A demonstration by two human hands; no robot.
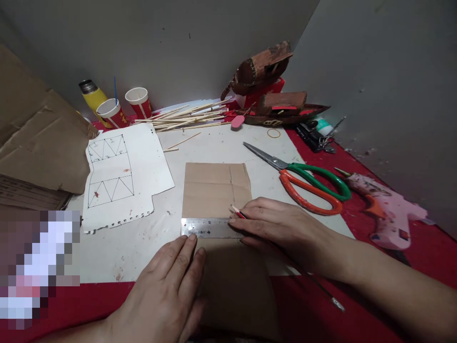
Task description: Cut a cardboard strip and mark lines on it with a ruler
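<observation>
A piece of brown cardboard [209, 197] lies before me, with pencil lines and creases on its upper part. Across it rests a metal ruler [214, 228]. My left hand [167, 276] lies over the cardboard's left side, fingers stretched out, fingertips touching the ruler's lower left edge. In my right hand [285, 231] is a pencil [240, 214], its sharpened tip pointing up and left, just above the ruler. The pencil's metal-capped end sticks out below the wrist. Fingers of the right hand also press on the ruler's right end, which they hide.
Large scissors [278, 163] and a pink glue gun [392, 214] lie to the right. Left is a paper with drawn triangles [143, 162], beside folded cardboard [39, 128]. Behind are wooden sticks [193, 116], paper cups [139, 100], a yellow bottle [93, 97] and model boats [282, 107].
</observation>
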